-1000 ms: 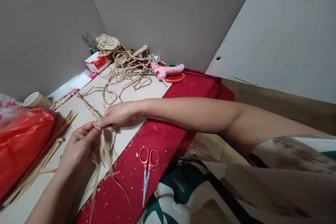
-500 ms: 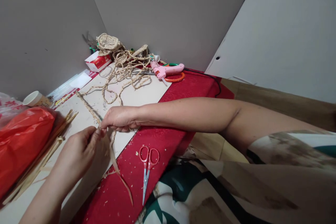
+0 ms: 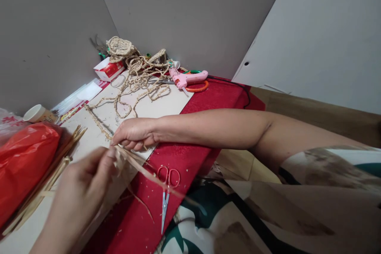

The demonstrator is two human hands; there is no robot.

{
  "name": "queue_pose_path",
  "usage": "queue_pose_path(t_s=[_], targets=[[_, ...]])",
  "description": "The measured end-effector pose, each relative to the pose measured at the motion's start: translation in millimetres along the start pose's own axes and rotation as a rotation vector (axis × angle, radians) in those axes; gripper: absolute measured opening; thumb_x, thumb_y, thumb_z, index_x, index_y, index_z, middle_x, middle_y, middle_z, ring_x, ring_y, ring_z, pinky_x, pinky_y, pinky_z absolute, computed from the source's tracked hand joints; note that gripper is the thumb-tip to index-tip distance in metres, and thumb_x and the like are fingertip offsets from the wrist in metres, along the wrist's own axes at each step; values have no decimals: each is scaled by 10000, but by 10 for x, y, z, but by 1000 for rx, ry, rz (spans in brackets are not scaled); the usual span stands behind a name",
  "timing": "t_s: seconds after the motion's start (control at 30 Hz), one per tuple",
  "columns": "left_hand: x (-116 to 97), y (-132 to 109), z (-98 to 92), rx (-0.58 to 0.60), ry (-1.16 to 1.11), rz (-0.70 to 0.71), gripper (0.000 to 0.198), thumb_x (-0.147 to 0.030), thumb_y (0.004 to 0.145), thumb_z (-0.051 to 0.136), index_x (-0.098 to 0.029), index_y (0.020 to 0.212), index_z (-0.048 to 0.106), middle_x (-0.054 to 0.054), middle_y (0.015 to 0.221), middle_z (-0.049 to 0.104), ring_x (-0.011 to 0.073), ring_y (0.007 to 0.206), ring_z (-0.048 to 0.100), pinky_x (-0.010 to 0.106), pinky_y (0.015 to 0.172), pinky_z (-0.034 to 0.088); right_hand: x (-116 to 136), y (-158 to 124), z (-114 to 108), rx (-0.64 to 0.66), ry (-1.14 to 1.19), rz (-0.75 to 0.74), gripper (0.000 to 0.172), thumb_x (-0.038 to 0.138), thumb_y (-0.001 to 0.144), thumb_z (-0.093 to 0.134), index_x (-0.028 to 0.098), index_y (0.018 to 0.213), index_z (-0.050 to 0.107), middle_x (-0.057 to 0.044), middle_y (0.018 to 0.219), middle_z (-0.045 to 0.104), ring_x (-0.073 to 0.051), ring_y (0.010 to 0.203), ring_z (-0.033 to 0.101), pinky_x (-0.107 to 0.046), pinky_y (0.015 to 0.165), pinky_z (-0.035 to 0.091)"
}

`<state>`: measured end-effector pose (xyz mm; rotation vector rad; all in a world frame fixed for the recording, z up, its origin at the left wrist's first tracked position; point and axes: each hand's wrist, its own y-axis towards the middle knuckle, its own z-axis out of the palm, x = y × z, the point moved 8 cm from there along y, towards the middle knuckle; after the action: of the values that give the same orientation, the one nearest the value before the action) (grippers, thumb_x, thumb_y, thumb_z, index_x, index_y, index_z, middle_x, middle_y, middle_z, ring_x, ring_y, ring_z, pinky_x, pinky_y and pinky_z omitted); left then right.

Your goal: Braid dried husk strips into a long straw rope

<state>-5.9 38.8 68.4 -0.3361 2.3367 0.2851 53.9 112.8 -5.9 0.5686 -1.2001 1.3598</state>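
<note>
A braided straw rope (image 3: 97,121) runs over the pale board from the tangle at the back to my right hand (image 3: 132,133), whose thumb and fingers are pinched on its end. Loose straw strips (image 3: 149,174) fan out from under that hand toward the red cloth, the longest crossing above the scissors and blurred. Just below and left, my left hand (image 3: 91,178) is closed in a pinch, blurred, with its fingertips at the strips. Red-handled scissors (image 3: 166,194) lie closed on the red cloth (image 3: 139,206).
At the back lie a heap of braided rope (image 3: 137,65), a pink glue gun (image 3: 187,78) with its cord, orange-handled scissors and a red-white box (image 3: 108,69). On the left are a paper cup (image 3: 40,114), a red plastic bag (image 3: 29,158) and a bundle of dry straw (image 3: 44,186).
My left hand has shifted slightly right and down. A straw strip has swung out to the right above the scissors. My right hand stays pinched at nearly the same place.
</note>
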Motion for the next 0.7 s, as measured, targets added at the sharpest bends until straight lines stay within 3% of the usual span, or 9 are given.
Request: queue_pose_path(t_s=[0.07,0.1,0.13,0.2,0.27,0.33,0.4,0.47,0.7], targets=[[50,102,-200,-245,-144,-7,135,-319,731,657,-188,759,638,0,680,632,128,625,581,215,628,450,25,6,4,35,29,-6,114,140,815,491,88,749,569,129,395,199,-9,318,125,-108,299,87],[159,151,-213,-308,-299,-78,152,-292,722,661,-185,827,638,8,756,651,134,681,605,226,670,474,36,6,5,47,27,-11,117,137,819,490,86,749,569,130,394,200,-9,316,129,-107,296,95],[292,200,-134,-290,-454,-186,186,-273,708,664,-171,860,636,23,798,660,138,707,618,229,675,489,45,5,5,54,17,-15,122,136,823,486,87,747,567,129,392,203,-10,313,132,-106,292,102],[484,250,181,-98,-694,-401,179,-247,694,649,-144,839,628,30,746,641,125,642,603,217,612,496,52,-4,4,58,-9,-12,142,145,830,477,97,721,553,124,386,209,-13,307,146,-105,285,122],[543,223,427,86,-780,-509,136,-268,701,640,-145,718,585,-3,598,555,95,499,518,194,492,458,43,-18,5,61,-43,13,176,161,845,463,104,697,540,119,378,216,-15,304,153,-104,285,128],[572,175,509,158,-749,-548,224,-323,706,652,-153,630,528,-50,492,422,51,382,365,152,369,340,44,-33,11,78,-78,30,207,167,863,440,106,691,537,117,369,217,-16,303,150,-104,291,123],[597,152,481,153,-680,-549,284,-375,688,681,-147,610,529,-78,461,335,22,349,246,125,323,206,64,-45,7,90,-136,21,202,161,862,439,107,694,538,115,359,225,-18,299,148,-112,295,118],[613,165,423,133,-618,-521,309,-410,655,714,-133,633,580,-87,447,313,14,346,219,120,325,152,99,-52,-16,81,-215,-19,178,148,842,457,111,685,532,112,349,238,-23,295,163,-124,299,126],[652,238,351,55,-606,-428,298,-344,553,803,-136,717,667,-7,581,598,64,494,494,141,456,363,197,-89,-57,29,-498,-179,133,148,795,498,109,687,566,95,331,267,-44,298,197,-175,313,120]])
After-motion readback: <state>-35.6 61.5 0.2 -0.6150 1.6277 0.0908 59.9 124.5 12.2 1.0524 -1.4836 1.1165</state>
